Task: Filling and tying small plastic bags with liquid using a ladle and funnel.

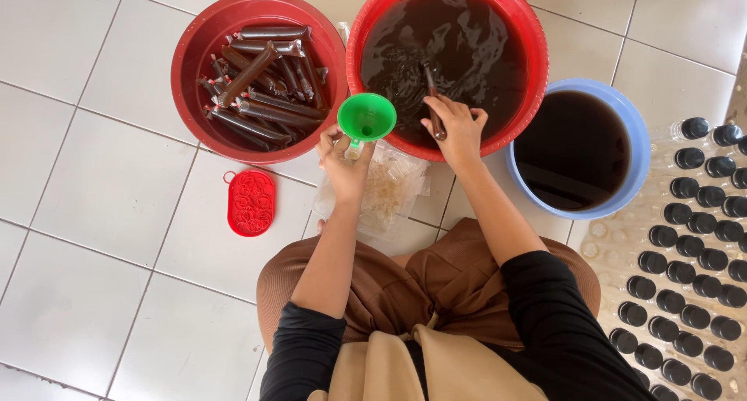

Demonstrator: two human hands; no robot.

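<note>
My left hand [342,163] holds the stem of a green funnel [366,117], apparently with a thin clear plastic bag under it, just in front of two red basins. My right hand [455,128] grips the handle of a dark ladle [433,97] that dips into the large red basin [366,27] of dark brown liquid. The smaller red basin [191,51] on the left holds several long filled tubes of dark liquid [261,97]. A pile of clear plastic bags [385,191] lies on the floor under my left hand.
A blue basin [630,128] of dark liquid stands at the right. Several clear bottles with black caps [689,237] lie in rows at the far right. A red oval lid-like piece [250,202] rests on the white tiled floor [93,214]. My knees are at the bottom.
</note>
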